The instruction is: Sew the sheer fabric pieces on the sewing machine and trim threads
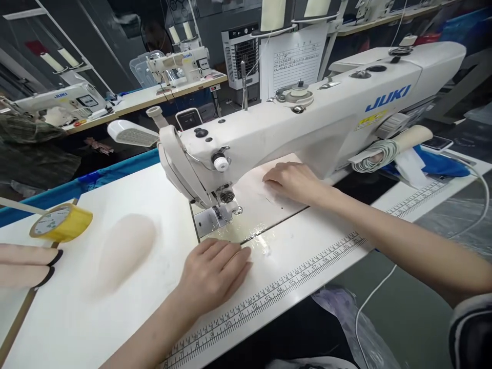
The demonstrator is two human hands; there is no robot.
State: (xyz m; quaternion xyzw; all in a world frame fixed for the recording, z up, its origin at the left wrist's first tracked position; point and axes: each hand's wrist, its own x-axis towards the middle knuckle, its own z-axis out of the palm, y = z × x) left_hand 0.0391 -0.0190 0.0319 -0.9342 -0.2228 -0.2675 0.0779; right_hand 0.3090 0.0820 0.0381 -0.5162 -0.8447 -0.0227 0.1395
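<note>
A white JUKI sewing machine (269, 133) stands across the table. My left hand (215, 271) lies palm down just in front of its presser foot and needle area (226, 207), fingers side by side and almost flat. Beneath the machine's arm, my right hand (294, 182) rests on the machine bed (284, 210), fingers bent and closed, their undersides hidden. I cannot make out whether they grip anything. Bright glints and a small whitish patch (263, 246) show between the hands. Left of the machine is a smooth beige oval shape (128, 246), blurred at its edges.
A yellow tape roll (63, 223) sits near two beige pieces with black curved ends (28, 266). A printed ruler (269, 302) runs along the front edge. A rolled pale strip (392, 151) and phone (438, 143) lie right. Behind are other sewing machines (180, 66) and a person's sleeve (31, 128).
</note>
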